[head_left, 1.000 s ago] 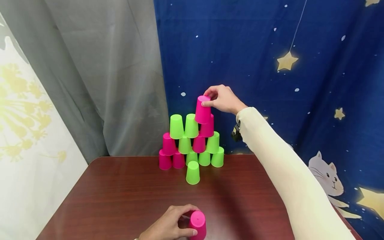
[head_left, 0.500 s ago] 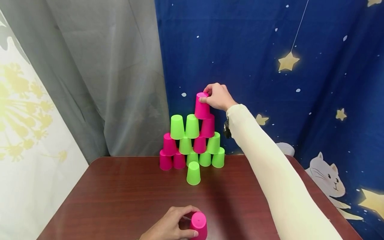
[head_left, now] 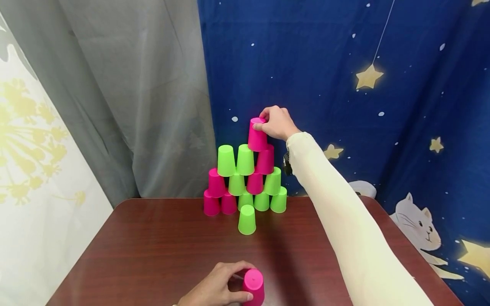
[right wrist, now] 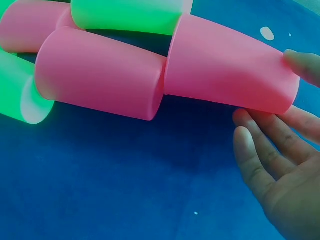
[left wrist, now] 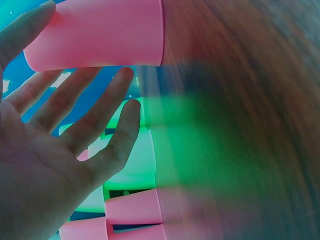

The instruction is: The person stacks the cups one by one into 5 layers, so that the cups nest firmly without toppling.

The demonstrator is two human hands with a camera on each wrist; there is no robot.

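My right hand (head_left: pixel 280 123) pinches a pink cup (head_left: pixel 257 135) near its closed top, thumb on one side and fingers on the other. That upside-down cup stands at the top right of a cup pyramid, its rim on a green cup (head_left: pixel 245 160) and a pink cup (head_left: pixel 265 160). In the right wrist view the held cup (right wrist: pixel 230 67) meets the top of the pink cup (right wrist: pixel 100 72) below. Near the front of the table my left hand (head_left: pixel 218 284) holds another upside-down pink cup (head_left: pixel 253 287) between thumb and fingers; the left wrist view shows this cup (left wrist: pixel 100 35) close up.
Upside-down pink and green cups form the lower rows at the table's back edge. One green cup (head_left: pixel 246 220) stands alone in front of the pyramid on the brown table (head_left: pixel 153 246). A blue star-print curtain (head_left: pixel 325 51) and a grey curtain (head_left: pixel 168 106) hang behind.
My right hand has moved slightly up and left, bringing the pink cup from in front of the third row to on top of it. My left hand keeps its place.
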